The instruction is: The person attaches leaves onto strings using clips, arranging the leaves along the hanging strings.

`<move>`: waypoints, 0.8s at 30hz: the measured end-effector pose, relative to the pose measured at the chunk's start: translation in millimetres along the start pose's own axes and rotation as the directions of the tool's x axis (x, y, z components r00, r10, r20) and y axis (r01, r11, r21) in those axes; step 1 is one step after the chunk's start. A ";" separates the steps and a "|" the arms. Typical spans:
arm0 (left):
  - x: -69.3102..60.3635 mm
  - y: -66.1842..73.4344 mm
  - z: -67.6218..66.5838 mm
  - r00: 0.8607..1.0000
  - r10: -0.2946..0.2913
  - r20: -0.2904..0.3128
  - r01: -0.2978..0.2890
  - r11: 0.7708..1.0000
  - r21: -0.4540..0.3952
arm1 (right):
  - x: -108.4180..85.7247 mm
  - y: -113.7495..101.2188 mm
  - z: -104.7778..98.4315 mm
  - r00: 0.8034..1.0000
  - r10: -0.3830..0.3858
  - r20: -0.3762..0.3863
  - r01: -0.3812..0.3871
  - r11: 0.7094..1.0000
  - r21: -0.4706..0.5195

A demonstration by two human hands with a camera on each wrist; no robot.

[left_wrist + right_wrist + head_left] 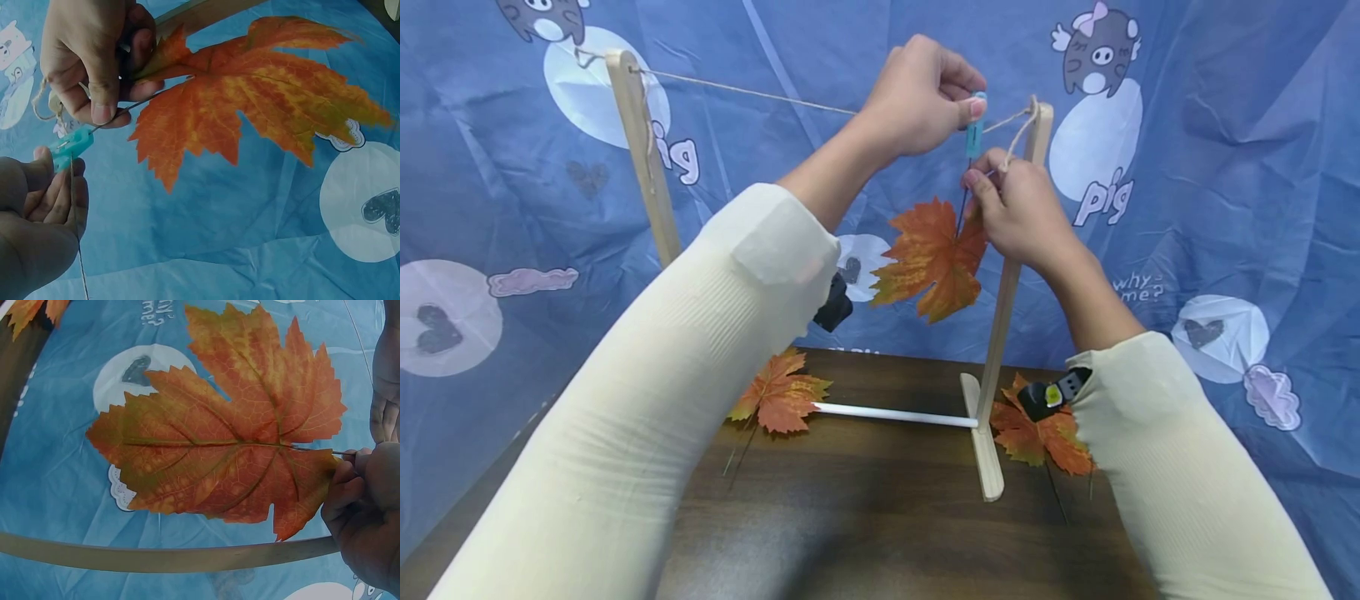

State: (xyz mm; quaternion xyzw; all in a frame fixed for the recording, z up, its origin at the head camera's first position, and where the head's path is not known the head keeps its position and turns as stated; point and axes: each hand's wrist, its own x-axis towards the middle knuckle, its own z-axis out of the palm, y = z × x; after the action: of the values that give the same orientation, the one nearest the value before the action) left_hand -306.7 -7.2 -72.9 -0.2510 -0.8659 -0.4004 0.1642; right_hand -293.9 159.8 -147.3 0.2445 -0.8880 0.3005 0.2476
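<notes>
At the string (737,89), near the right post, my left hand (917,100) pinches a teal clip (974,133) between thumb and fingers. Just below it, my right hand (1018,204) holds the thin dark stem of an orange maple leaf (934,258), which hangs blade down. In the left wrist view the stem's end meets the teal clip (72,149), and the string runs down past the clip; whether the clip grips the stem I cannot tell. The right wrist view shows the leaf (231,437) spread flat beside the right hand (365,506).
Two wooden posts, left (643,158) and right (1006,308), carry the string. A white rod (895,414) runs low between them. More maple leaves lie on the brown table (865,517), one at left (780,393) and others behind the right wrist (1022,433). Blue printed cloth hangs behind.
</notes>
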 end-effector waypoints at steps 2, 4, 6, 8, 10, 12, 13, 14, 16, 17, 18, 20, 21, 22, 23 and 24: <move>-0.2 -0.1 -0.5 1.000 0.003 0.008 -0.003 1.000 0.003 | 0.0 0.0 -0.1 1.000 0.005 0.001 -0.005 1.000 0.004; 0.0 0.0 -1.1 1.000 0.003 0.015 -0.003 1.000 0.008 | 0.0 -0.1 -0.1 1.000 0.008 0.002 -0.008 1.000 0.007; -0.1 -0.1 -1.6 1.000 0.004 0.020 -0.004 1.000 0.011 | -0.1 -0.3 -0.3 1.000 0.011 0.007 -0.012 1.000 0.008; -0.3 -0.2 -1.8 1.000 0.005 0.025 -0.006 1.000 0.014 | 0.0 -0.5 -0.4 1.000 0.017 0.014 -0.017 1.000 0.008; -0.5 -0.6 -2.1 1.000 0.007 0.026 -0.008 1.000 0.018 | -0.2 -0.9 -0.5 0.999 0.025 0.023 -0.025 1.000 0.001; -0.9 -1.2 -2.3 1.000 0.010 0.028 -0.011 1.000 0.019 | -0.8 -1.3 -0.9 0.999 0.033 0.032 -0.032 0.999 -0.016; -1.0 -1.4 -2.5 1.000 0.009 0.027 -0.009 1.000 0.019 | -1.3 -1.5 -1.3 0.999 0.039 0.036 -0.038 0.999 -0.023; -1.1 -1.7 -2.7 1.000 0.009 0.025 -0.009 1.000 0.020 | -1.8 -1.8 -1.6 0.998 0.041 0.039 -0.040 0.999 -0.031; -1.5 -2.2 -3.1 1.000 0.011 0.019 -0.012 1.000 0.028 | -3.0 -2.3 -2.5 0.998 0.048 0.047 -0.046 0.998 -0.039; -1.9 -2.4 -3.3 1.000 0.014 0.015 -0.015 0.999 0.033 | -3.7 -2.5 -3.0 0.997 0.050 0.050 -0.048 0.998 -0.040; -2.5 -2.6 -3.7 1.000 0.018 0.010 -0.018 0.999 0.038 | -4.3 -2.6 -3.5 0.997 0.050 0.051 -0.048 0.998 -0.037; -3.7 -3.0 -4.4 0.999 0.035 -0.004 -0.034 0.998 0.053 | -5.7 -2.8 -4.5 0.998 0.042 0.053 -0.041 0.999 -0.035; -4.4 -3.1 -5.0 0.999 0.041 -0.012 -0.040 0.998 0.057 | -6.9 -2.8 -5.2 0.998 0.041 0.056 -0.040 0.999 -0.036; -5.2 -3.2 -5.6 0.999 0.050 -0.022 -0.048 0.997 0.061 | -8.1 -2.5 -5.7 0.998 0.036 0.055 -0.034 0.999 -0.034; -5.8 -3.2 -6.4 0.998 0.057 -0.034 -0.055 0.997 0.055 | -9.5 -2.2 -6.1 0.998 0.030 0.054 -0.028 0.999 -0.040; -6.2 -3.3 -7.4 0.997 0.063 -0.048 -0.060 0.997 0.049 | -11.3 -1.7 -6.5 0.998 0.024 0.051 -0.021 0.999 -0.049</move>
State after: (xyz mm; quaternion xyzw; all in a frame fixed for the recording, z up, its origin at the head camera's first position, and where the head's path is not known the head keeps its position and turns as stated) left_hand -302.9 -16.6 -73.3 -0.2635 -0.8627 -0.3805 0.2038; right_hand -282.5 166.1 -148.8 0.2362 -0.9039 0.2753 0.2269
